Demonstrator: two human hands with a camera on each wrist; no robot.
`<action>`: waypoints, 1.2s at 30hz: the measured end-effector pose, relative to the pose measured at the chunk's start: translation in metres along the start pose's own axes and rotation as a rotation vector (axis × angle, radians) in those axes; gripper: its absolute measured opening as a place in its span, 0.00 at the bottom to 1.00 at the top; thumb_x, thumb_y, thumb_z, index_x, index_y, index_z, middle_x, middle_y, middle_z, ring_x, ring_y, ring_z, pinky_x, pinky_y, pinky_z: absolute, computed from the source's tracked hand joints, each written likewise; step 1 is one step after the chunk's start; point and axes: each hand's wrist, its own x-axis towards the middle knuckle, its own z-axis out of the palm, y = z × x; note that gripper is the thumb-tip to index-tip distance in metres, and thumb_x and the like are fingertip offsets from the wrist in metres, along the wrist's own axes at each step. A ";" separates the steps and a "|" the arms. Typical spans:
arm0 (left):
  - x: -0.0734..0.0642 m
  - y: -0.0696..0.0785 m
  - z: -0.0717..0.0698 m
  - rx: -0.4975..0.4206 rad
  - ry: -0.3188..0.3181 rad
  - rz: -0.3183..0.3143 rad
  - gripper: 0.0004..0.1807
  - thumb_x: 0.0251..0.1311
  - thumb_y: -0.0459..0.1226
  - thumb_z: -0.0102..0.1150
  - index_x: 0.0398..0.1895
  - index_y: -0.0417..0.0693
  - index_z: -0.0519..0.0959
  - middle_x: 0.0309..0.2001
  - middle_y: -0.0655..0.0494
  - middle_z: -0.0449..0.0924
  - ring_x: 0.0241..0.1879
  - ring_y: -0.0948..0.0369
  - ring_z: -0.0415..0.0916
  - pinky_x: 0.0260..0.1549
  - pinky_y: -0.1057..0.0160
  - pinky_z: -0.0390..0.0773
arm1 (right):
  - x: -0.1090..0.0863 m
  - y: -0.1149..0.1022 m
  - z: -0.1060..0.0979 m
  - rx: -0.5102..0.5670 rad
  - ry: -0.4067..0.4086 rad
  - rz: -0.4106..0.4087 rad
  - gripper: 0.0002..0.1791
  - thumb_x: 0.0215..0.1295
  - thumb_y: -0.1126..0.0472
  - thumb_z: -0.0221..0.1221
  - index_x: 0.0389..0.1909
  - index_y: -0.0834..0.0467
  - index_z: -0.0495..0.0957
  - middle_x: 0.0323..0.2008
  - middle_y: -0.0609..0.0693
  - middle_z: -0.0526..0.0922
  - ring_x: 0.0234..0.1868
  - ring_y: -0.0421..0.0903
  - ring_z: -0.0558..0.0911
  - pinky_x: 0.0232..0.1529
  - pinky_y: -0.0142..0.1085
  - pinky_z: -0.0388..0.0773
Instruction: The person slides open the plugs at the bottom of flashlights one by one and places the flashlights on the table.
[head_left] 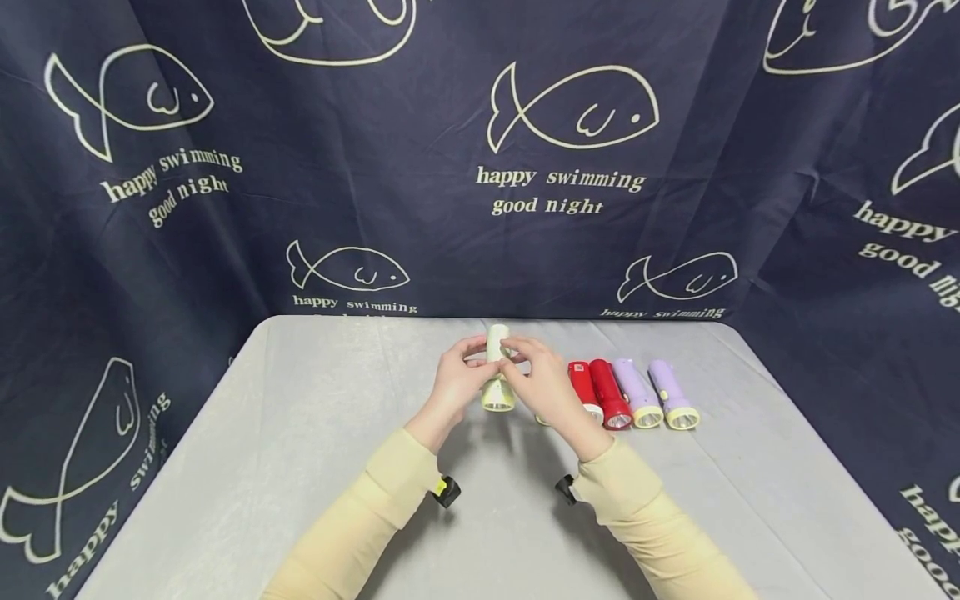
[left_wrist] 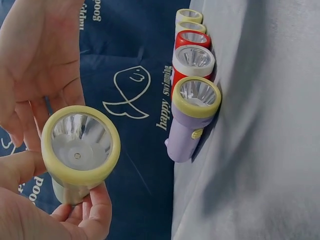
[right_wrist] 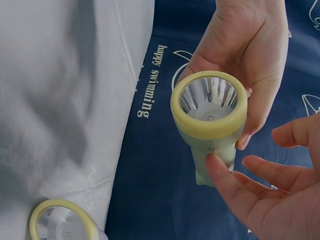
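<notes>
A pale green flashlight [head_left: 498,393] with a yellow rim is held over the table, its lens end facing me and the wrist cameras. My left hand [head_left: 456,382] grips its body, thumb on one side and curled fingers on the other in the left wrist view. From the other side my right hand [head_left: 546,385] reaches to it; in the right wrist view one fingertip [right_wrist: 216,167] rests against the body below the head, while the other fingers stand loosely spread beside it.
On the right of the grey table [head_left: 300,467] lies a row of flashlights: a red one with a white rim [head_left: 581,382], a red one [head_left: 609,396], two purple ones [head_left: 636,392] and another purple one [left_wrist: 185,137] mostly behind my right hand. A dark blue fish-print curtain [head_left: 450,192] surrounds the table.
</notes>
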 end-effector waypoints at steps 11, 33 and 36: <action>0.000 -0.002 -0.003 -0.029 -0.027 -0.006 0.29 0.52 0.33 0.67 0.60 0.47 0.72 0.55 0.51 0.74 0.47 0.58 0.77 0.40 0.64 0.81 | 0.000 0.007 -0.003 0.073 0.011 0.065 0.19 0.62 0.62 0.57 0.54 0.60 0.77 0.54 0.56 0.78 0.44 0.49 0.82 0.41 0.43 0.81; -0.028 0.021 -0.011 -0.057 -0.175 0.152 0.30 0.53 0.28 0.63 0.63 0.43 0.69 0.60 0.49 0.71 0.54 0.51 0.72 0.47 0.64 0.77 | 0.008 0.035 0.000 0.785 -0.160 0.410 0.27 0.67 0.52 0.56 0.60 0.67 0.70 0.55 0.60 0.75 0.51 0.47 0.77 0.51 0.42 0.79; -0.031 0.019 -0.012 -0.048 -0.197 0.177 0.30 0.54 0.28 0.63 0.63 0.43 0.69 0.61 0.49 0.71 0.54 0.52 0.72 0.48 0.63 0.77 | 0.008 0.037 0.001 0.825 -0.183 0.437 0.27 0.67 0.53 0.56 0.60 0.67 0.69 0.53 0.57 0.76 0.51 0.46 0.77 0.51 0.43 0.78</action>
